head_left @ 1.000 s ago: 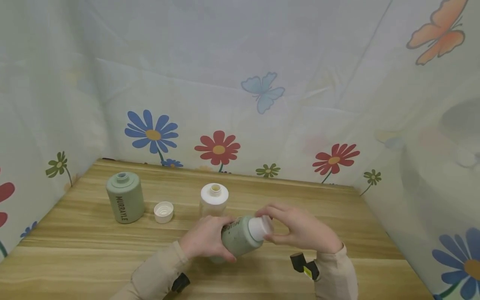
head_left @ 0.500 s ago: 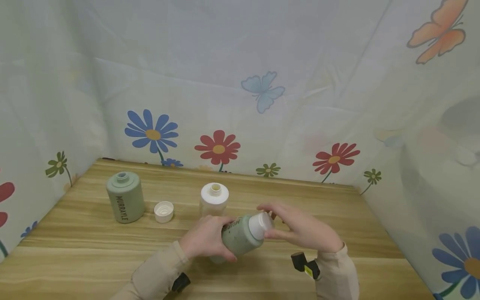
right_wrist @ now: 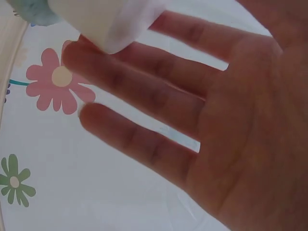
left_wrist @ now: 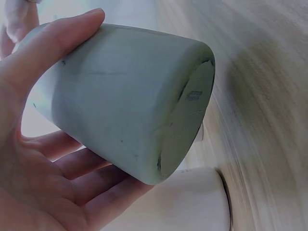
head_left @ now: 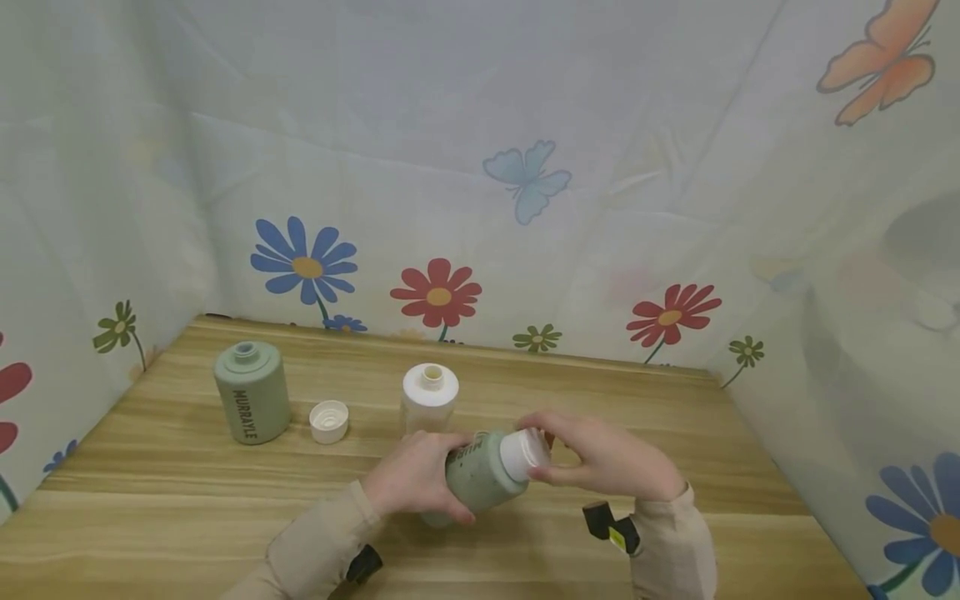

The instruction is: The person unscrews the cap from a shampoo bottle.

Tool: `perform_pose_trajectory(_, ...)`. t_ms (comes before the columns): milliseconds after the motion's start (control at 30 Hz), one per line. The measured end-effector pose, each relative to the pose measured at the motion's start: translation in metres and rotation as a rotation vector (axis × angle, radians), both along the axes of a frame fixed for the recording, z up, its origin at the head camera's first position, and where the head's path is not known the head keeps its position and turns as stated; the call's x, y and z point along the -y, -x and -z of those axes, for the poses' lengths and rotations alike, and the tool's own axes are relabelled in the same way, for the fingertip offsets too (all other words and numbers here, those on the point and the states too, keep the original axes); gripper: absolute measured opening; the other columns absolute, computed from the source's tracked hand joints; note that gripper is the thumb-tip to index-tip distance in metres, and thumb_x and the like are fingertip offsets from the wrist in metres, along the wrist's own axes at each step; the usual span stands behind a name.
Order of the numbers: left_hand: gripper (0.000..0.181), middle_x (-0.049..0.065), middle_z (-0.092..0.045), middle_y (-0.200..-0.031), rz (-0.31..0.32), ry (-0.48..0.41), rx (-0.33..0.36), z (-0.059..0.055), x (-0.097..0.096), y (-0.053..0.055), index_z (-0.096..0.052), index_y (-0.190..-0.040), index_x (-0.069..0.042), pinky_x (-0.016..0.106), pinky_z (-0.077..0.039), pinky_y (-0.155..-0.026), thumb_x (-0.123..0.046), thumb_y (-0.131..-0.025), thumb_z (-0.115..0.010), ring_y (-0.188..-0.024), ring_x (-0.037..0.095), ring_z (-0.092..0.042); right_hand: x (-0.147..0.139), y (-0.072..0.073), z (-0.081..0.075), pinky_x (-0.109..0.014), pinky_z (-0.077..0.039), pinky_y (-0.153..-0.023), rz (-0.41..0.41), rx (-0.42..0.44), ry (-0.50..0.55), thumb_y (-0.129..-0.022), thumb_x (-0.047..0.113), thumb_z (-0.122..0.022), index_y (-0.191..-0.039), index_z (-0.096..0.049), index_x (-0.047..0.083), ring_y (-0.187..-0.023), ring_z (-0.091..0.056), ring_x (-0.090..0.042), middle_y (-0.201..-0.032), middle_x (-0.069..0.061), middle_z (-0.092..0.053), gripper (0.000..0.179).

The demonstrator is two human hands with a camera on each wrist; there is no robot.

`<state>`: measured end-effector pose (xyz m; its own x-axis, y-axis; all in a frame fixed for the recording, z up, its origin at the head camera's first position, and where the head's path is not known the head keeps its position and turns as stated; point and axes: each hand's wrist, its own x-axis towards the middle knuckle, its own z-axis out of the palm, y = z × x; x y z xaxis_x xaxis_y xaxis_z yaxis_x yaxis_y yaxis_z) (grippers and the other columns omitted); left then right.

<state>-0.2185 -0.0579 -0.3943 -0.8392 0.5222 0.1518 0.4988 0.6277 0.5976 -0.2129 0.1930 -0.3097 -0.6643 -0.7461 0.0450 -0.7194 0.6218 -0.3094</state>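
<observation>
My left hand [head_left: 416,479] grips a sage-green bottle [head_left: 483,475] round its body, holding it tilted above the table with its capped end pointing right. The left wrist view shows the bottle's scuffed base, with the thumb on one side and fingers on the other. On the bottle's end sits a white cap [head_left: 521,452], pinched between the thumb and fingers of my right hand [head_left: 611,454]. In the right wrist view the lower fingers extend straight past the cap [right_wrist: 103,21]. Right behind my left hand stands an uncapped white bottle [head_left: 429,404], its lower part hidden.
At the left stands another green bottle [head_left: 251,400], lettered MURRAYLE, its neck uncapped. Beside it a white cap [head_left: 328,423] lies with its hollow side up. The wooden table [head_left: 187,517] ends at a flower-printed curtain [head_left: 360,167] behind and at both sides.
My right fingers have shifted round the cap, lifting off its upper side half a second ago and closing in again. The left hand and the green bottle have hardly moved.
</observation>
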Motion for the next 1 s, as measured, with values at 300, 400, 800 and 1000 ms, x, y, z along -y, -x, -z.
perform_pose_trajectory(300, 0.076, -0.001, -0.07, -0.099, -0.003, 0.015, -0.011, 0.0007, -0.001, 0.0014, -0.064, -0.118, -0.012, 0.029, -0.051, -0.073, -0.035, -0.05, -0.091, -0.084, 0.011, -0.063, -0.0002, 0.0005, -0.0026, -0.032, -0.053, -0.094, -0.136, -0.049, 0.034, -0.087, 0.018, -0.071, -0.131, -0.052, 0.015, -0.114, -0.058, -0.012, -0.13, 0.003, -0.054, 0.048)
perform_pose_trajectory(400, 0.075, -0.002, -0.07, -0.097, -0.006, 0.009, -0.014, 0.0012, -0.0014, 0.0015, -0.065, -0.117, -0.013, 0.028, -0.05, -0.071, -0.035, -0.05, -0.091, -0.082, 0.01, -0.062, 0.0006, -0.0016, -0.004, -0.034, -0.052, -0.095, -0.082, -0.002, 0.039, -0.088, 0.027, -0.07, -0.137, -0.048, 0.015, -0.117, -0.057, -0.013, -0.135, 0.003, -0.054, 0.055)
perform_pose_trajectory(800, 0.075, 0.0, -0.071, -0.098, -0.01, 0.016, -0.003, 0.0011, -0.0013, -0.0002, -0.065, -0.117, -0.012, 0.03, -0.05, -0.071, -0.035, -0.051, -0.092, -0.083, 0.012, -0.063, 0.0007, 0.0002, -0.0004, -0.023, -0.051, -0.077, 0.039, 0.104, 0.024, -0.095, 0.042, -0.057, -0.128, -0.055, 0.014, -0.089, -0.058, -0.003, -0.102, 0.006, -0.065, 0.043)
perform_pose_trajectory(1000, 0.076, 0.001, -0.071, -0.098, -0.005, 0.039, -0.009, 0.0016, -0.0022, -0.0007, -0.064, -0.117, -0.011, 0.03, -0.05, -0.07, -0.037, -0.051, -0.091, -0.082, 0.012, -0.063, -0.0003, -0.001, -0.0017, -0.027, -0.054, -0.082, -0.012, 0.054, -0.001, -0.092, 0.03, -0.064, -0.128, -0.055, 0.016, -0.096, -0.06, -0.006, -0.117, 0.003, -0.064, 0.04)
